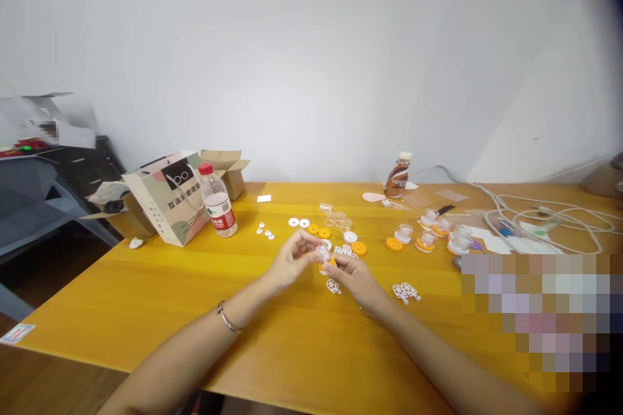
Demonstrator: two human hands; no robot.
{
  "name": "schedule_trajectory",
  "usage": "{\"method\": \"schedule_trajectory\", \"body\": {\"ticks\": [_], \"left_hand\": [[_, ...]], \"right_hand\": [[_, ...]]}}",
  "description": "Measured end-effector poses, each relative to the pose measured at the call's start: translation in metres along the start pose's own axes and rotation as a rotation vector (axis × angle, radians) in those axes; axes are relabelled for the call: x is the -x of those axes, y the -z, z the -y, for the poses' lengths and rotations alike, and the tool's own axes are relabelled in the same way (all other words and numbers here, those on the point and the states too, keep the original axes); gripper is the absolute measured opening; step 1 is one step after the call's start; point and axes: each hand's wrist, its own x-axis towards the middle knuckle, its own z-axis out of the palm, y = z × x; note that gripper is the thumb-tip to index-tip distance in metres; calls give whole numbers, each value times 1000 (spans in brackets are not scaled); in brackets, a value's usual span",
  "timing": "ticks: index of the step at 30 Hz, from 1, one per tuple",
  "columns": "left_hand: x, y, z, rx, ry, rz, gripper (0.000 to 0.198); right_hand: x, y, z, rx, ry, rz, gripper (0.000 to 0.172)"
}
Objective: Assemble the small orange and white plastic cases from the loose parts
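Observation:
Between my two hands is a small part with an orange disc and a clear, white-patterned top (322, 255). My left hand (295, 256) pinches its upper left side, and my right hand (354, 277) grips it from the right near the orange rim. Fingers partly hide the part. Just below lies a white perforated piece (333, 286); similar white pieces (405, 292) rest to the right. Beyond my hands are orange discs (359, 248), white discs (350, 237) and several clear rings (346, 223). Small white knobs (265, 232) lie on the left.
On the left stand a water bottle (218, 204), a paper bag (170, 201) and a cardboard box (231, 172). At right are a brown drink bottle (398, 178), several clear-topped orange assemblies (425, 242) and white cables (549, 214). A blurred patch covers the right corner of the wooden table (287, 363).

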Motion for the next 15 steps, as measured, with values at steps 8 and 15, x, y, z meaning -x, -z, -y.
{"method": "schedule_trajectory", "body": {"ticks": [8,15], "left_hand": [[-3,15,-20,-566,-24,42,32],[2,20,-47,-688,-78,444,31]], "right_hand": [[0,3,-1,162,25,-11,29],[1,5,-5,235,2,128,29]]}}
